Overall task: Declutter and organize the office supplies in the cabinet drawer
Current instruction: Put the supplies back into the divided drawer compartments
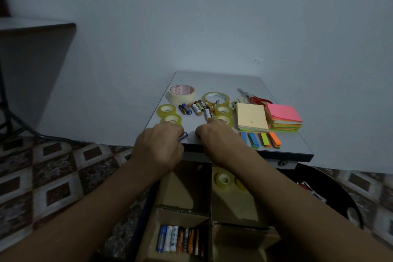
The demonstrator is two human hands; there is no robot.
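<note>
Dim light. Smooth grey cabinet top (297, 144) with an open drawer (187, 178) below, split by matte brown cardboard dividers. Left hand (159, 147) at the front edge, fingers curled, pinching a small glossy blue cylinder (183, 136), seemingly a battery. Only its tip shows past the fingertips; long axis slants from near-left to far-right, free end pointing toward the right hand (214, 138). That hand is just beside, not touching, knuckles up and fingers curled onto the top; cannot tell whether it holds anything. Behind the hands: loose batteries (197, 107) scattered at mixed angles, translucent yellow tape rolls (167, 110), and a cream masking tape roll (182, 94). In the near-left compartment, drawer batteries (180, 239) lie side by side, long axes running away from the person.
</note>
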